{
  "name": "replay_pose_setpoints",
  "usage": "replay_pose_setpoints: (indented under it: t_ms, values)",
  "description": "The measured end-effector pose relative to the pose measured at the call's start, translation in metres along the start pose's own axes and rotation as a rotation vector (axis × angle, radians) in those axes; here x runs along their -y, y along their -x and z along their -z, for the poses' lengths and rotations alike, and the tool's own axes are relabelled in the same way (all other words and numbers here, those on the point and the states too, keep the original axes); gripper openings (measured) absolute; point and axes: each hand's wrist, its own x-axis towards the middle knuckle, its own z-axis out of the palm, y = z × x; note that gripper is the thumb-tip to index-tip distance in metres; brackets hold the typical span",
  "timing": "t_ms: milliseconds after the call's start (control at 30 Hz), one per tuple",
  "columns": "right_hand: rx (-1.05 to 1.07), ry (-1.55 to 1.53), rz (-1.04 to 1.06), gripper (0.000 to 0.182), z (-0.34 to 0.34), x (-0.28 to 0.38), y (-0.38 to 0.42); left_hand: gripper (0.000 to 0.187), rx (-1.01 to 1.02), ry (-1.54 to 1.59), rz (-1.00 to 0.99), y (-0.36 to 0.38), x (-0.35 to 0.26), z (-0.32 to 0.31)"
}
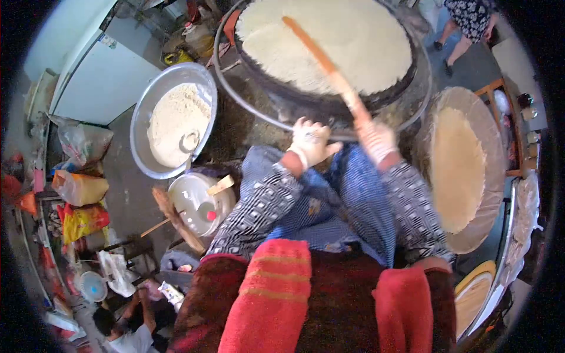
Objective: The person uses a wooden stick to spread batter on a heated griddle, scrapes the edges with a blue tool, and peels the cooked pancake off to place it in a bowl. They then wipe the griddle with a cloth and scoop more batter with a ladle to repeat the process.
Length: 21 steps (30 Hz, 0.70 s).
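Note:
My right hand, in a whitish glove, is closed around the handle end of a long flat wooden spatula. The spatula slants up and left across a large round griddle, its blade over a pale thin pancake that covers most of the surface. My left hand, gloved as well, holds nothing. Its fingers and thumb are apart, close to the near side of the metal ring around the griddle.
Left of the griddle stands a metal basin of pale batter with a ladle in it. Below it is a white bucket with pieces of wood. At right, a round tray holds flat pancakes. Other people are at upper right and lower left.

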Motion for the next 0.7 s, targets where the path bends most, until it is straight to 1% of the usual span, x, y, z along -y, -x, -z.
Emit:
replay_pose_setpoints:
  t_ms: [33,67,100,133,167,200,233,267,300,333,367,400,433,467,533,567,600,633,667,700]
  values:
    - [-0.026,0.004,0.006,0.059,-0.022,-0.036,-0.014,0.054,0.0,0.021,-0.038,-0.004,-0.007,-0.003]
    - [0.133,0.117,-0.113,0.041,0.003,-0.034,-0.02,0.056,0.036,0.001,-0.011,-0.01,-0.013,-0.008]
    - [0.016,0.033,-0.098,0.037,0.011,-0.052,-0.018,0.059,0.057,0.018,0.004,-0.006,-0.009,-0.004]
    - [-0.022,0.051,-0.113,0.037,0.016,-0.071,-0.026,0.061,0.058,0.037,0.016,-0.004,0.001,0.006]
    - [-0.044,0.088,-0.233,0.036,0.012,-0.089,-0.035,0.065,0.273,-0.067,0.1,-0.007,0.006,0.029]
    - [-0.058,0.115,-0.352,0.036,0.011,-0.102,-0.039,0.068,0.351,-0.191,0.208,-0.006,0.014,0.04]
    - [-0.067,0.048,-0.36,0.036,0.022,-0.096,-0.034,0.073,0.332,-0.243,0.267,-0.001,0.029,0.043]
    - [-0.142,-0.122,-0.35,0.037,0.009,-0.094,-0.04,0.076,0.217,-0.251,0.23,0.009,0.054,0.038]
    - [-0.277,-0.332,-0.295,0.038,-0.021,-0.098,-0.048,0.076,0.163,-0.222,0.189,0.011,0.065,0.03]
    - [-0.253,-0.591,-0.323,0.038,-0.032,-0.082,-0.044,0.076,0.103,-0.188,0.15,0.011,0.067,0.022]
    - [-0.31,-0.669,-0.218,0.038,-0.011,-0.048,-0.019,0.076,0.106,-0.179,0.133,0.008,0.059,0.019]
    - [-0.193,-0.801,-0.225,0.045,-0.018,-0.035,-0.007,0.072,0.137,-0.209,0.148,0.005,0.049,0.016]
    - [-0.115,-0.558,-0.266,0.048,-0.02,-0.021,-0.002,0.068,0.168,-0.238,0.161,0.003,0.04,0.013]
    - [-0.161,-0.596,-0.177,0.049,-0.033,-0.011,0.007,0.068,0.169,-0.227,0.148,0.002,0.03,0.012]
    - [-0.014,-0.614,-0.244,0.046,-0.023,0.021,0.024,0.065,0.247,-0.22,0.165,-0.003,0.014,0.015]
    - [-0.083,-0.684,-0.189,0.045,-0.041,0.026,0.024,0.062,0.257,-0.197,0.168,-0.005,0.007,0.013]
    - [-0.046,-0.726,-0.137,0.046,-0.035,0.038,0.03,0.062,0.241,-0.191,0.161,-0.009,0.002,0.009]
    - [-0.124,-0.786,-0.048,0.043,-0.05,0.048,0.03,0.063,0.263,-0.224,0.158,-0.012,-0.002,0.002]
    - [-0.09,-0.905,-0.008,0.038,-0.11,0.046,0.012,0.064,0.285,-0.258,0.157,-0.014,-0.005,-0.003]
    - [-0.214,-1.022,0.023,0.035,-0.067,0.068,0.03,0.07,0.241,-0.285,0.064,-0.006,-0.017,0.007]
